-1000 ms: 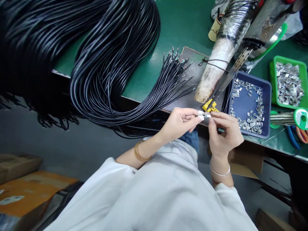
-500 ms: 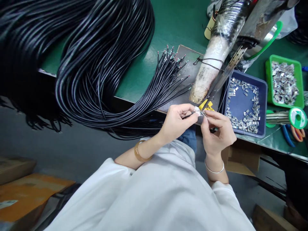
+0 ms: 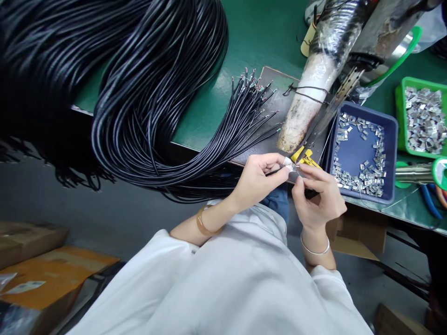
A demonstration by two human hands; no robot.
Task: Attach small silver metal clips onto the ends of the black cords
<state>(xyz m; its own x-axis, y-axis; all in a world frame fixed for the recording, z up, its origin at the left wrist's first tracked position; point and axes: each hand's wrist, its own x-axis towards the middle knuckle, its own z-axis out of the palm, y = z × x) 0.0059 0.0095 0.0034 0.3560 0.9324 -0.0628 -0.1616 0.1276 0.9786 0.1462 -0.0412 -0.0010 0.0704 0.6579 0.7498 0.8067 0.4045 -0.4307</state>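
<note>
My left hand (image 3: 263, 177) is closed in a pinch on the end of a black cable (image 3: 273, 172), with white tape or a finger cover around the fingertips. Fine wire ends (image 3: 295, 167) stick out past those fingertips, partly hidden and too small to make out well. Just right of them is my right hand (image 3: 319, 193), its thumb and index finger slightly apart at the wire ends. Yellow-handled cutters or tweezers (image 3: 307, 157) lie right behind the hands. A large bundle of black cables (image 3: 213, 144) lies to the left, its stripped ends showing coloured wires.
A blue tray (image 3: 393, 139) of small metal connector shells sits at right, beside a green basket (image 3: 401, 116) with more. A solder spool (image 3: 440, 173) is near the edge. A wrapped white tube (image 3: 300, 111) slants over a grey board (image 3: 268, 88). Boxes (image 3: 59, 274) lie below left.
The thumb and index finger of my right hand have spread a little apart at the wire ends. My left hand keeps its pinch. The view has shifted slightly.
</note>
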